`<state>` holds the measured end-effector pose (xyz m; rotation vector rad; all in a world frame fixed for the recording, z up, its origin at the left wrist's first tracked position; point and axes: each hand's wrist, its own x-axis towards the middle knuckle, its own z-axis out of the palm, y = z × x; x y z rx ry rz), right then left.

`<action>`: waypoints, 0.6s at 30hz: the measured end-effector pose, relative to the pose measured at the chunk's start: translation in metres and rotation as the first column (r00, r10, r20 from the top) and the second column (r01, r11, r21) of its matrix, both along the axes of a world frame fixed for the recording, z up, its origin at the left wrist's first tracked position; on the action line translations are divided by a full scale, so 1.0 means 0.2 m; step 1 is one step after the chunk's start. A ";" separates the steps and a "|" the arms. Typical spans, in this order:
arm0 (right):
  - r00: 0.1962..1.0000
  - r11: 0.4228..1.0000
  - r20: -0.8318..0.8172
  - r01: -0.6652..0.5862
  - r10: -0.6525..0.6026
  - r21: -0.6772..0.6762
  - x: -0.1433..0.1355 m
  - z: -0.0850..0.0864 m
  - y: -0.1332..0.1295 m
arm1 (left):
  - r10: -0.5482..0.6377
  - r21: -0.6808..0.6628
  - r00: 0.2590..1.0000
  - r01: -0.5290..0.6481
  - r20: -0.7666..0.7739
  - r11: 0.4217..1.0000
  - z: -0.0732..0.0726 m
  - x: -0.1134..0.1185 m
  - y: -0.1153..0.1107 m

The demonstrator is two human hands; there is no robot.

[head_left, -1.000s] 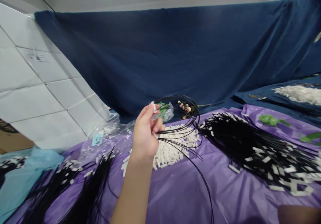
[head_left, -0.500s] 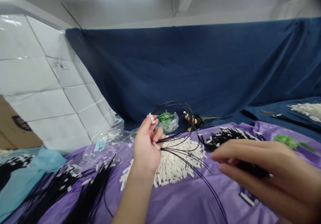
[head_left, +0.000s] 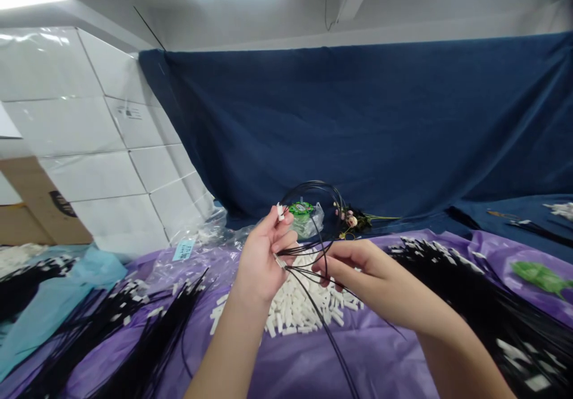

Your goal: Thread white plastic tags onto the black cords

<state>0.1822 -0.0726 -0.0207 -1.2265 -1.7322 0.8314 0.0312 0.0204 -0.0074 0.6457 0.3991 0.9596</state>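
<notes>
My left hand (head_left: pixel 268 253) is closed on several black cords (head_left: pixel 313 182) with small white pieces at their ends. One white end piece (head_left: pixel 280 211) shows at the fingertips, another (head_left: pixel 280 261) at the palm. The cords arch up behind the hand and also fan out to the right. My right hand (head_left: pixel 353 265) is closed around some of these cords, just right of my left hand. Under both hands lies a pile of small white tubes (head_left: pixel 290 309) on purple plastic (head_left: pixel 286 366).
Bundles of black cords with white ends lie left (head_left: pixel 165 327) and right (head_left: pixel 447 280). Behind are a clear bag with a green item (head_left: pixel 302 209), flowers (head_left: pixel 351 217) and a blue curtain (head_left: pixel 335 118). White boxes (head_left: pixel 89 172) are stacked at left; green leaves (head_left: pixel 539 277) lie right.
My right hand has moved left from the right side and taken hold of cords near my left hand. My left hand keeps its hold. The view has turned slightly left.
</notes>
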 end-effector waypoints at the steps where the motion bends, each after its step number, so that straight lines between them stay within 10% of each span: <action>1: 0.999 1.000 -0.036 -0.019 0.018 -0.020 0.00 -0.01 0.01 | -0.003 0.011 1.000 0.003 0.010 1.000 0.00 0.00 0.00; 18: 0.985 0.990 -0.107 -0.136 0.133 -0.031 -0.01 -0.03 0.02 | -0.019 0.040 1.000 0.018 0.011 0.999 -0.01 0.02 -0.01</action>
